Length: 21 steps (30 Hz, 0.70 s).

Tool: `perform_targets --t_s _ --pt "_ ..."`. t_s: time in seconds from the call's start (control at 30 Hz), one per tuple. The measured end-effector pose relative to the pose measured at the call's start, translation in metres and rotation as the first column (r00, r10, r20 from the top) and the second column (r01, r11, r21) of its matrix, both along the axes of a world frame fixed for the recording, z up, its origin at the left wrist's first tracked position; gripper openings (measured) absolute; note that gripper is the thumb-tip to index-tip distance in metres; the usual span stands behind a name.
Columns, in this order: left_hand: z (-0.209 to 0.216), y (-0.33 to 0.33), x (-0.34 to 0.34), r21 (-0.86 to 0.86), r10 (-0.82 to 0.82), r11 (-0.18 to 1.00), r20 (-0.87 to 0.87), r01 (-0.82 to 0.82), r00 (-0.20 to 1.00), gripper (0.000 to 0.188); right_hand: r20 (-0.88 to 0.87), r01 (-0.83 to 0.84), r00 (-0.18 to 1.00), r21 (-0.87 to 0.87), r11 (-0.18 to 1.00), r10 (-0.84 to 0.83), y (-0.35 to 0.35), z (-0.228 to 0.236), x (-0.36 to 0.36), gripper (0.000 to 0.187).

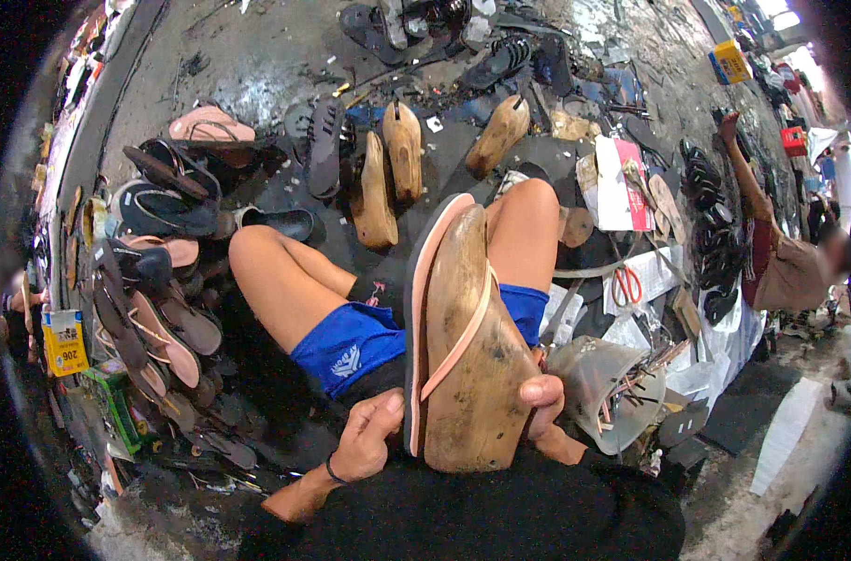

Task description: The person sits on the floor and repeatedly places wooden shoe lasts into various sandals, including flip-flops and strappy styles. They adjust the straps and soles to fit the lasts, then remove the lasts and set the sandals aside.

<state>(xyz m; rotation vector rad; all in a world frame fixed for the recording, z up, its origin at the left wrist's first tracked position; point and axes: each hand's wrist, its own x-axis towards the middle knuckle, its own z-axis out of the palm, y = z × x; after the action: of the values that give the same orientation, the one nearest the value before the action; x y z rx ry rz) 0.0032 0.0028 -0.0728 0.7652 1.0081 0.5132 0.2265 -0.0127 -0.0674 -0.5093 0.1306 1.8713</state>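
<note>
In front of my lap, a brown wooden shoe last (472, 411) stands on its side edge, toe pointing away. A thong sandal (413, 374) with a dark sole edge and a pink layer is fitted along the last's left side. Its pink strap (458, 360) runs across the wood. My left hand (365, 439), a dark band at its wrist, is closed at the heel end of the sole. My right hand (545, 407) grips the last's heel end from the right, thumb against the wood. Its other fingers are largely hidden behind the last.
Several sandals (168, 210) are heaped at the left. More wooden lasts (402, 150) lie ahead on the dark floor. To the right are a bucket (598, 383) of thin strips, red-handled scissors (627, 285) and papers. Another person (790, 266) sits at the far right beside black footwear.
</note>
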Motion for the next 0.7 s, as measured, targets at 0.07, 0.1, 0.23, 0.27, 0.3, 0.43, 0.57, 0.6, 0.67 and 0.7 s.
perform_targets --t_s 0.07,0.1,0.23,0.27,0.3,0.43,0.57,0.6,0.67,0.7 --pt "-0.010 0.008 -0.006 -0.018 -0.072 0.997 0.090 0.074 0.993 0.037 -0.064 0.003 0.998 0.053 0.999 0.001 0.007 0.007 -0.010 0.090" --pt "-0.018 0.011 -0.009 -0.031 -0.118 0.992 0.141 0.123 0.983 0.041 0.151 -0.073 0.985 -0.061 0.996 0.081 0.004 0.008 -0.013 0.091" --pt "-0.051 0.019 -0.003 -0.207 -0.161 0.961 0.129 0.186 0.978 0.068 0.259 -0.220 0.954 0.249 0.943 0.154 0.026 0.007 0.002 0.097" --pt "-0.090 0.015 -0.005 -0.186 -0.138 0.970 0.123 0.159 0.983 0.076 0.231 -0.234 0.957 0.258 0.937 0.175 0.031 -0.005 0.005 0.097" --pt "-0.120 0.015 -0.007 -0.197 -0.127 0.968 0.160 0.157 0.979 0.083 0.233 -0.242 0.954 0.222 0.945 0.189 0.039 -0.004 0.003 0.098" --pt "-0.076 0.072 0.030 -0.302 0.305 0.939 0.501 -0.166 0.810 0.105 0.242 -0.242 0.945 0.066 0.968 0.220 0.050 -0.058 -0.002 0.100" --pt "-0.119 0.074 0.038 -0.269 0.424 0.905 0.493 -0.330 0.760 0.095 0.998 -0.519 -0.042 -0.056 0.853 0.041 0.034 -0.080 -0.025 0.093" --pt "-0.105 0.076 0.041 -0.249 0.495 0.869 0.405 -0.428 0.769 0.088 0.998 -0.520 0.022 -0.042 0.853 0.062 0.033 -0.078 -0.022 0.089" --pt "-0.101 0.097 0.037 -0.213 0.508 0.861 0.379 -0.462 0.773 0.076 0.982 -0.523 0.148 -0.020 0.852 0.113 0.029 -0.075 -0.008 0.082" --pt "-0.102 0.112 0.035 -0.198 0.512 0.859 0.369 -0.472 0.775 0.070 0.940 -0.509 0.280 -0.027 0.860 0.195 0.039 -0.058 -0.002 0.071"
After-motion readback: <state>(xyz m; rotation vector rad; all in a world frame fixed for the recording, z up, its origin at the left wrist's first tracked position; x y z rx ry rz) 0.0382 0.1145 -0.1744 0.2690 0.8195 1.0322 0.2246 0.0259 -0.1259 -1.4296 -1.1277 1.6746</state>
